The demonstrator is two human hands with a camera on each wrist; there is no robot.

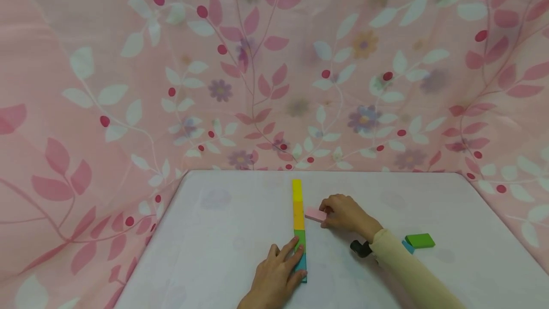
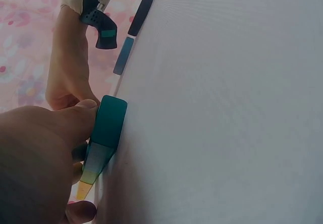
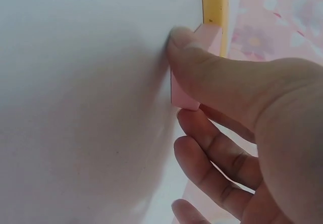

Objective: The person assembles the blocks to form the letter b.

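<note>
A straight row of blocks runs away from me along the white table: a blue block (image 1: 301,262) nearest, then a green block (image 1: 299,235), an orange-yellow block (image 1: 298,215) and a bright yellow block (image 1: 297,190) farthest. My left hand (image 1: 276,273) rests on the near part of the row, its fingers over the green and blue blocks, its thumb by the near end. Between thumb and fingers, my right hand (image 1: 346,213) pinches a pink block (image 1: 316,214). That block points toward the orange-yellow block's right side; in the right wrist view its far end overlaps a yellow block (image 3: 214,4).
On the right side of the table (image 1: 206,252) lie a loose green block (image 1: 420,241) and a blue block (image 1: 408,247), the blue one partly behind the right sleeve (image 1: 411,268). A black wrist device (image 1: 360,249) shows below the right wrist. Floral cloth (image 1: 266,85) hangs behind.
</note>
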